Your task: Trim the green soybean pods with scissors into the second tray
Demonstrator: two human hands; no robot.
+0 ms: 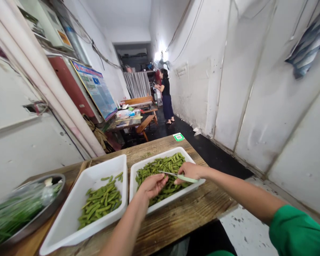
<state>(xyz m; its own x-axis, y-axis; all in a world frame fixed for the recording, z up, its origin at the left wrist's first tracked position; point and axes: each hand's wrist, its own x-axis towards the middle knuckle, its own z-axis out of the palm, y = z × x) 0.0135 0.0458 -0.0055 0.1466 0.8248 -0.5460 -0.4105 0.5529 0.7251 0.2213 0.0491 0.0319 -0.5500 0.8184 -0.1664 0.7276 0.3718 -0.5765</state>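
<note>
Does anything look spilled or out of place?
Slightly: small green bits lie loose on the wooden table, outside the fuller white tray. A white scrap on the dark floor beside the wall looks like litter.

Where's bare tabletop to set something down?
Widest: wooden tabletop between the right tray and the near edge. Narrower: the wood beside the green card, beyond that tray. Crowded: the right tray, with pods, scissors, left hand and right hand; at far left, the metal bowl.

Green pods [104, 202], 2 white trays [92, 178], pale-green scissor handles [188, 178], grey-striped curtain [136, 85]
</note>
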